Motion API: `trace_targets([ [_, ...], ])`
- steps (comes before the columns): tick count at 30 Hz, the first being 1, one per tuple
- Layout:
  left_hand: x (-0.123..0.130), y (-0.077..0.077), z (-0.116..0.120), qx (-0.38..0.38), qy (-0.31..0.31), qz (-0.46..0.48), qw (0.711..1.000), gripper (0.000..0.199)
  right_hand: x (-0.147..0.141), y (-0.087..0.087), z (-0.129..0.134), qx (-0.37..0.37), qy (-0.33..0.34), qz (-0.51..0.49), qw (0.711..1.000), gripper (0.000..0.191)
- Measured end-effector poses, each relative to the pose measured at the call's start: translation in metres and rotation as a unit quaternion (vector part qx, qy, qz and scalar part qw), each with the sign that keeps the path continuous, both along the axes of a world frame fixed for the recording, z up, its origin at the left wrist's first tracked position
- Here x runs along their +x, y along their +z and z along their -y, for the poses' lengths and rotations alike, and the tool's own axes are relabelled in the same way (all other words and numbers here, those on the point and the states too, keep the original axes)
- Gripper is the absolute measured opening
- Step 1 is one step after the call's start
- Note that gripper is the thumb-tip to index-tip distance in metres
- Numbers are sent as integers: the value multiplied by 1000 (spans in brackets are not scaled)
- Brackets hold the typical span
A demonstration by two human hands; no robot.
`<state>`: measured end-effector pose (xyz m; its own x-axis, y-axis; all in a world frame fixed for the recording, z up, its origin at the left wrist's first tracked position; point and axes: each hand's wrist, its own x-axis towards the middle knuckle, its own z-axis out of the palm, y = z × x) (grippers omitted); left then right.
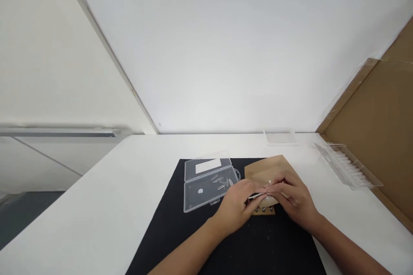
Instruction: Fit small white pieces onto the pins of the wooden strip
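My left hand (237,200) is closed, with thumb and fingers pinching a thin white strip (254,196). Its fingertips meet those of my right hand (292,197), which is also closed in a pinch; whatever sits between the right fingertips is too small to make out. Under and behind both hands lies a tan paper-like sheet (263,169), curved at its edges. Just below the fingers a small yellowish block (266,212) with several shiny metal pieces shows in part. Left of my hands, a hinged clear plastic case (201,197) stands open, holding several small clear pointed pieces (222,182).
A black mat (174,223) covers part of the white table (129,189). A white label (208,166) is on the case lid. At the back stands a clear tray (280,137). Clear packaging with rows of pieces (348,165) leans near the brown cardboard panel (380,116) on the right.
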<state>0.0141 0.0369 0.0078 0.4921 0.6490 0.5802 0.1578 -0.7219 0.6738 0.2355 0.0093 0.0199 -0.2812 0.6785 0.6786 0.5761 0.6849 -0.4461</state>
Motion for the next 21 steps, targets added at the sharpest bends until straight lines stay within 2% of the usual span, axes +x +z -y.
trace_targets([
  [6,-3,-1,0,8,11,-57,998,19,1,0,1,-5,13,-3,1000,17],
  [8,-3,-3,-1,18,8,-42,999,17,2,1,2,2,17,-6,1000,16],
  [11,-2,-5,-2,14,30,-5,999,13,5,2,3,14,-17,-19,1000,15],
  [15,0,-5,-2,-13,78,26,997,12,11,3,2,3,-73,-22,997,37],
  [17,0,-4,-3,-32,92,41,994,11,13,4,0,8,-66,-20,998,41],
  [21,1,-3,-4,-55,117,83,988,9,16,5,-3,31,-31,-17,999,30],
])
